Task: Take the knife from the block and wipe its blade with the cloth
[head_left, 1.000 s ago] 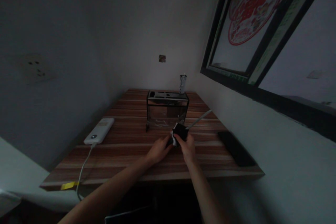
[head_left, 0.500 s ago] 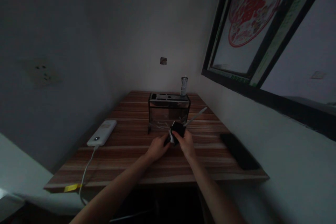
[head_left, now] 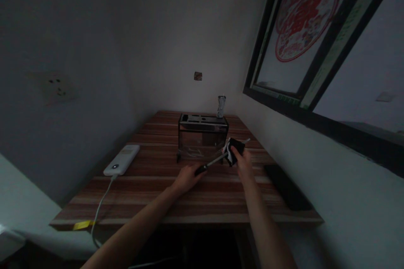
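My left hand [head_left: 187,178] is closed around the black handle [head_left: 201,170] of a knife. Its long, narrow blade [head_left: 217,159] points up and to the right, with the tip [head_left: 247,140] showing past the cloth. My right hand [head_left: 243,164] pinches a black and white cloth [head_left: 235,149] around the blade, toward the tip end. Just behind my hands stands a knife block [head_left: 203,126] with clear sides and a dark slotted top. A light patterned handle-like piece [head_left: 221,106] sticks up at its back right corner.
On the left of the wood-striped table [head_left: 151,134] lies a white power bank [head_left: 122,159] with a cable [head_left: 102,201] hanging over the front edge. A flat black object [head_left: 287,187] lies at the right edge. Walls flank the table, and a dark-framed window [head_left: 293,101] is at the right.
My right hand and the cloth have slid right along the blade toward the tip, baring the part near the handle. My left hand has stayed almost in place.
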`<state>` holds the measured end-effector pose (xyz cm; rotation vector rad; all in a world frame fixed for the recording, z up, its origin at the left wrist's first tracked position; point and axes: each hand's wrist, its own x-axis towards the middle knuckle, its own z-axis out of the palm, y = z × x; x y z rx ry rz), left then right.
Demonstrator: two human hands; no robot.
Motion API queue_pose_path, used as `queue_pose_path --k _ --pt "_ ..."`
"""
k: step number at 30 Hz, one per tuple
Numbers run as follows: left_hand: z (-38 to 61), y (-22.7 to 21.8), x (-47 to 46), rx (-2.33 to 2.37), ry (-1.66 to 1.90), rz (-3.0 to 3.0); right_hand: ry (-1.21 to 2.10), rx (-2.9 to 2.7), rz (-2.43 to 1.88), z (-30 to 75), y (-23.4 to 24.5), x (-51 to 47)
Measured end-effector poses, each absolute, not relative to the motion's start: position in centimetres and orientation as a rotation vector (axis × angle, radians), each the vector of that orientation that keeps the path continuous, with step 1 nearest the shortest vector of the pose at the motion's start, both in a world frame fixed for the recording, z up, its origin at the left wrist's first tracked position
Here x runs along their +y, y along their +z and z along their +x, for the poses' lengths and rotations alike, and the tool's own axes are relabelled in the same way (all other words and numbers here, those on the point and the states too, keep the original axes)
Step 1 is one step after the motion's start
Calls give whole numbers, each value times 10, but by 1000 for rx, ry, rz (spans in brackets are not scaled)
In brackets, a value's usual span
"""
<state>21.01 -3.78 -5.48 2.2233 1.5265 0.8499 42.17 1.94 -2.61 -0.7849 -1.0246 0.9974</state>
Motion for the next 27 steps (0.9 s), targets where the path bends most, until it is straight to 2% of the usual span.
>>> queue_pose_path --k 13,27 --pt "208 -62 -33 1538 624 2316 843 -692 -732 449 -27 34" --pt "207 -67 -34 1624 515 2381 960 -852 -762 424 -36 27"
